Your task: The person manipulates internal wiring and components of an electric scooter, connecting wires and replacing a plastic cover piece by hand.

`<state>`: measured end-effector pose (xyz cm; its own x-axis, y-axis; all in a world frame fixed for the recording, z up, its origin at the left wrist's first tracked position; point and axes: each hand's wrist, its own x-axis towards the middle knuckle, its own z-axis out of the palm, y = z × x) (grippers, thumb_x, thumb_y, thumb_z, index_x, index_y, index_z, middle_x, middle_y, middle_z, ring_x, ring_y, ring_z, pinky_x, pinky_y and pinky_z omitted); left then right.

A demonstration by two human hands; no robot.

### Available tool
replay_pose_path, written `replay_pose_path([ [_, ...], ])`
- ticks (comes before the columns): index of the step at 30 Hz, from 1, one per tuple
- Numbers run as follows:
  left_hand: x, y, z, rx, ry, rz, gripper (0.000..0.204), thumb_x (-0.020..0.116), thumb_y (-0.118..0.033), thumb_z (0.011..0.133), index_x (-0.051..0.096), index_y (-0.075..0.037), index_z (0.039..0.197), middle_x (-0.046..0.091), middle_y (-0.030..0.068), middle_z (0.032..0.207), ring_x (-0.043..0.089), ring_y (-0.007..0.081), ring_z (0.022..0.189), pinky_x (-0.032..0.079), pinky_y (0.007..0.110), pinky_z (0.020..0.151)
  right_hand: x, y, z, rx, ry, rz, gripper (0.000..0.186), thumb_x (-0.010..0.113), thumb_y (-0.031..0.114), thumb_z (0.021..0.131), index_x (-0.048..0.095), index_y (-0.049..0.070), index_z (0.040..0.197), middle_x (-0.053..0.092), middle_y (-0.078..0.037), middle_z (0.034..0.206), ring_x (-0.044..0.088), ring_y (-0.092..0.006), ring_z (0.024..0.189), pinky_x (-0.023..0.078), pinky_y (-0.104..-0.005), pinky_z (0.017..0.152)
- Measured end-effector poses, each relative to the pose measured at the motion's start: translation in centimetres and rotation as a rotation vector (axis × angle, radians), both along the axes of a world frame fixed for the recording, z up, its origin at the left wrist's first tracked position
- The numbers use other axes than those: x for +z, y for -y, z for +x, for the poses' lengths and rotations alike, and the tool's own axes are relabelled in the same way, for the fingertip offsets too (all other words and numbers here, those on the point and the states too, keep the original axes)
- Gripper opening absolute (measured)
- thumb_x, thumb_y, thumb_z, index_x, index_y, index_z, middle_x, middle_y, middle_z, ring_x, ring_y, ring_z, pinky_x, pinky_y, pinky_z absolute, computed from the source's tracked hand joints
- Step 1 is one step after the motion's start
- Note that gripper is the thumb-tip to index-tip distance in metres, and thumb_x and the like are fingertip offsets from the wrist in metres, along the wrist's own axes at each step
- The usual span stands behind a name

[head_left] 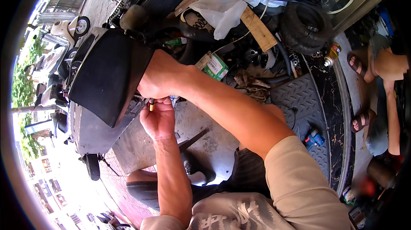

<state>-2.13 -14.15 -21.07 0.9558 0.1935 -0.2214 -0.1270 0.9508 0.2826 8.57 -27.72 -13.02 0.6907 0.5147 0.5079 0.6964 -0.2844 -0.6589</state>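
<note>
A black seat point(105, 76) of a motorbike, with a grey body panel point(92, 129) below it, fills the left middle. My left hand point(158, 119) is palm up beneath the seat's near end, its fingers curled in. At its fingertips shows a small brass-coloured cylinder point(152, 105); what it joins to is hidden. Just above, my right hand point(159, 75) reaches in against the seat's edge, back of the hand up. Its fingers are out of sight behind the wrist and the bike, so its grip cannot be seen.
Tyres point(306, 26), a wooden board point(258, 29), white plastic sheeting point(222, 11) and a green-and-white box point(215, 67) crowd the far side. A blue tool point(314, 139) lies on the grey tread mat point(297, 101). A spray can point(332, 54) stands near another person's sandalled foot point(357, 65) at right.
</note>
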Motion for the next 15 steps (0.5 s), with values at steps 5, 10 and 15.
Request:
replay_pose_path([
  [5,-0.3,0.4,0.4,0.027,-0.057,-0.031,0.016,0.056,-0.009,0.096,0.062,0.004,0.104,0.067,0.0114,0.099,0.060,0.0237,0.094,0.050,0.043,0.096,-1.1,-0.3,0.9,-0.012,0.209,0.084,0.027,0.073,0.007,0.074,0.075,0.003,0.100,0.076,-0.019,0.103,0.074,-0.0375,0.095,0.060,-0.0470,0.079],
  [10,0.0,1.0,0.3,0.016,-0.055,-0.062,0.017,0.055,-0.009,0.096,0.062,0.004,0.106,0.067,0.0106,0.097,0.060,0.0235,0.089,0.051,0.042,0.094,-0.8,-1.2,1.2,-0.037,0.247,0.109,0.027,0.073,0.009,0.075,0.077,0.004,0.101,0.077,-0.016,0.106,0.075,-0.0357,0.097,0.060,-0.0458,0.078],
  [15,-1.2,-0.4,0.8,-0.050,0.037,-0.024,0.017,0.056,-0.007,0.096,0.062,0.004,0.108,0.067,0.0103,0.098,0.061,0.0219,0.089,0.052,0.039,0.089,-1.8,-1.3,1.6,0.000,0.178,0.131,0.022,0.070,0.011,0.079,0.076,0.005,0.100,0.076,-0.019,0.100,0.075,-0.0385,0.093,0.060,-0.0481,0.077],
])
